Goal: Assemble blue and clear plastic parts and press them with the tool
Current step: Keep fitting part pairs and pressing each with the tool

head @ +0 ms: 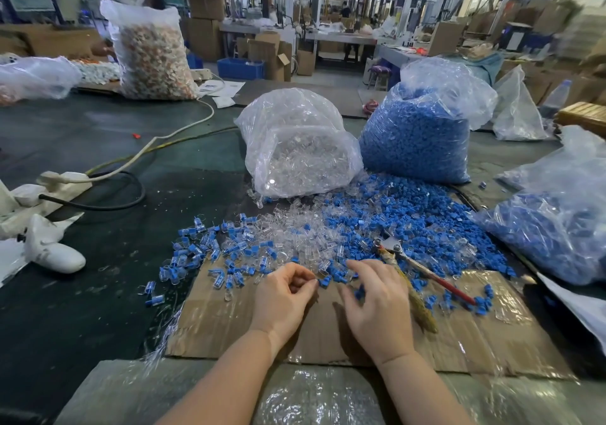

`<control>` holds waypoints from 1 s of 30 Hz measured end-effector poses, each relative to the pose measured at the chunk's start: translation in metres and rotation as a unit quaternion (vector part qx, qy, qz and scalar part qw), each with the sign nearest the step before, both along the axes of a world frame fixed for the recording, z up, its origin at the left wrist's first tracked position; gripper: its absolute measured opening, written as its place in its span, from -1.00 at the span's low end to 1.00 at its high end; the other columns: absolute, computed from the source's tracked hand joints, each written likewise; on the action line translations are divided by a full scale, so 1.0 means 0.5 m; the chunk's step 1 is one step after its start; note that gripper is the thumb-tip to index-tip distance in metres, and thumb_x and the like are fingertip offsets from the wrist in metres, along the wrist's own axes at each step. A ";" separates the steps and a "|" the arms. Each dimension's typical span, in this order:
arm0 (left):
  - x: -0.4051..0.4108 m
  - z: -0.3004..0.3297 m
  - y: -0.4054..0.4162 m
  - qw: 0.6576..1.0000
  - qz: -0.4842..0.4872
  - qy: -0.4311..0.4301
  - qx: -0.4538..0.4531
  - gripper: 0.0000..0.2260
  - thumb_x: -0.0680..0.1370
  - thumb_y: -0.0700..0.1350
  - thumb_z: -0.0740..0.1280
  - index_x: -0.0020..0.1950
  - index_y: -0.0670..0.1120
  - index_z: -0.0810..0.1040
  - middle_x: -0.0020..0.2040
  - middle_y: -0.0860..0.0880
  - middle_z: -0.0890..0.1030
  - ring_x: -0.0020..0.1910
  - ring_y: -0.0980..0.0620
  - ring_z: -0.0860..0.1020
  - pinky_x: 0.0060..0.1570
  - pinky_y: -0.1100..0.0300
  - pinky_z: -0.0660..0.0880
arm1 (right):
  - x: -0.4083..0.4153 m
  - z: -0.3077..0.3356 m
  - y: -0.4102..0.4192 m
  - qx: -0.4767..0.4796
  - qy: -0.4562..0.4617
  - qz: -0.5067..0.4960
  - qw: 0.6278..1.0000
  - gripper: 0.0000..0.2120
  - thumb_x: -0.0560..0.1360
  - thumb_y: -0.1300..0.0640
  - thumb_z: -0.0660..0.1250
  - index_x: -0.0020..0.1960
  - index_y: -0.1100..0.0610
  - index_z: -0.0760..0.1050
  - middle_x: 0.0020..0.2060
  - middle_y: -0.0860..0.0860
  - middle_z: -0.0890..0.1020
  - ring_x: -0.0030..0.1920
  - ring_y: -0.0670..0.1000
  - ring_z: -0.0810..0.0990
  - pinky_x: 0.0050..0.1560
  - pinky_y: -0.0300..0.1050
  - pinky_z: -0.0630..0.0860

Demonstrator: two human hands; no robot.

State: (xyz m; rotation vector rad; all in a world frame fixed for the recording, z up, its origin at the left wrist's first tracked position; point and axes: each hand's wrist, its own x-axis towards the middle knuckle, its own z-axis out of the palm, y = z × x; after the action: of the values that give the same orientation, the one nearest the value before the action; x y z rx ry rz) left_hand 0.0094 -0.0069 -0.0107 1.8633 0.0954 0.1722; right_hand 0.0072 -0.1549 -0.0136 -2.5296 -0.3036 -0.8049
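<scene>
A heap of loose blue parts (410,224) and clear parts (295,224) spreads across the table behind a taped cardboard sheet (236,319). Joined blue-and-clear pieces (196,250) lie scattered to the left. My left hand (282,296) has its fingers curled, pinching something small at the fingertips beside a blue part (324,282); what it pinches is too small to tell. My right hand (377,303) reaches palm-down into the blue parts, fingers bent over them. The pliers-like tool (413,270), with a red handle, lies on the cardboard right of my right hand.
A bag of clear parts (295,149) and a bag of blue parts (423,129) stand behind the heap, with another blue-filled bag (557,227) at right. A power strip with cables (65,182) and a white object (52,247) lie at left. A person sits beyond a large bag (151,50).
</scene>
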 end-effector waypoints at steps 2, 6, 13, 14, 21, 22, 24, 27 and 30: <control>0.004 0.002 0.001 1.000 0.006 0.007 -0.011 -0.89 0.45 -0.25 0.41 -0.19 -0.05 0.57 -0.28 0.00 0.60 -0.31 0.23 0.50 -0.29 0.50 0.42 | 0.005 0.009 -0.022 -0.030 0.037 -0.109 0.993 -0.66 0.43 0.07 0.43 0.15 0.19 0.55 0.05 0.11 0.60 0.08 0.16 0.55 0.14 0.11 0.41; 0.010 0.004 -0.001 1.000 0.010 0.015 -0.005 -0.90 0.45 -0.23 0.41 -0.18 -0.04 0.57 -0.25 0.01 0.61 -0.28 0.21 0.52 -0.29 0.52 0.41 | 0.027 0.031 -0.087 -0.122 0.281 -0.286 0.908 -0.38 0.57 -0.24 -0.06 0.50 0.09 0.09 0.45 0.13 0.24 0.45 0.15 0.17 0.42 0.20 0.01; 0.024 0.015 -0.009 0.999 0.025 0.042 -0.023 -0.92 0.47 -0.20 0.40 -0.17 -0.02 0.56 -0.22 -0.02 0.63 -0.19 0.05 0.58 -0.16 0.31 0.51 | 0.051 0.049 -0.125 -0.162 0.387 -0.275 0.865 -0.30 0.53 -0.29 -0.05 0.51 0.12 0.04 0.49 0.08 0.13 0.47 0.17 0.08 0.38 0.35 -0.14; 0.025 0.018 -0.009 0.998 0.026 0.046 -0.028 -0.93 0.47 -0.20 0.39 -0.16 -0.03 0.56 -0.21 -0.04 0.63 -0.18 0.04 0.58 -0.13 0.27 0.52 | 0.053 0.052 -0.124 -0.168 0.386 -0.273 0.865 -0.31 0.52 -0.29 -0.01 0.49 0.12 0.10 0.48 0.08 0.14 0.46 0.18 0.09 0.37 0.36 -0.13; 0.028 0.034 -0.011 0.997 0.023 0.050 -0.053 -0.95 0.48 -0.20 0.38 -0.13 -0.07 0.56 -0.20 -0.04 0.63 -0.16 0.03 0.61 -0.07 0.19 0.56 | 0.055 0.069 -0.122 -0.184 0.363 -0.258 0.876 -0.42 0.47 -0.26 0.12 0.32 0.11 0.29 0.36 0.12 0.23 0.36 0.14 0.21 0.31 0.23 0.14; 0.028 0.037 -0.012 0.997 0.023 0.048 -0.060 -0.95 0.48 -0.21 0.38 -0.14 -0.06 0.56 -0.20 -0.04 0.63 -0.16 0.03 0.61 -0.08 0.20 0.56 | 0.053 0.071 -0.121 -0.178 0.349 -0.256 0.884 -0.46 0.49 -0.25 0.11 0.29 0.12 0.30 0.32 0.13 0.27 0.32 0.14 0.23 0.29 0.18 0.19; 0.030 0.044 -0.013 0.996 0.019 0.045 -0.079 -0.94 0.48 -0.22 0.38 -0.14 -0.07 0.56 -0.20 -0.05 0.64 -0.19 0.03 0.61 -0.16 0.26 0.54 | 0.051 0.076 -0.117 -0.169 0.318 -0.247 0.899 -0.54 0.52 -0.20 0.11 0.20 0.15 0.31 0.24 0.14 0.33 0.25 0.14 0.28 0.25 0.09 0.25; 0.037 0.057 -0.010 0.991 0.020 0.049 -0.122 -0.96 0.49 -0.23 0.36 -0.13 -0.10 0.56 -0.20 -0.07 0.63 -0.30 0.12 0.58 -0.34 0.36 0.48 | 0.049 0.099 -0.105 -0.176 0.275 -0.228 0.917 -0.62 0.55 -0.14 0.08 0.09 0.17 0.33 0.12 0.13 0.45 0.15 0.12 0.39 0.13 -0.03 0.35; 0.050 0.070 -0.003 0.980 0.038 0.064 -0.183 -0.96 0.49 -0.24 0.36 -0.12 -0.12 0.57 -0.26 -0.03 0.64 -0.37 0.16 0.55 -0.37 0.34 0.48 | 0.048 0.130 -0.078 -0.080 0.288 -0.131 0.945 -0.72 0.57 -0.06 0.06 -0.09 0.15 0.32 -0.09 0.08 0.46 -0.08 0.06 0.42 -0.14 -0.08 0.38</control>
State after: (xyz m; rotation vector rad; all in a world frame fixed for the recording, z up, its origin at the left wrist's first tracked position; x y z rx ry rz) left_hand 0.0344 -0.0084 0.0245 1.5025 0.2698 0.0811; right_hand 0.0311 -0.1940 0.0513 -2.8534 0.1721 -0.0958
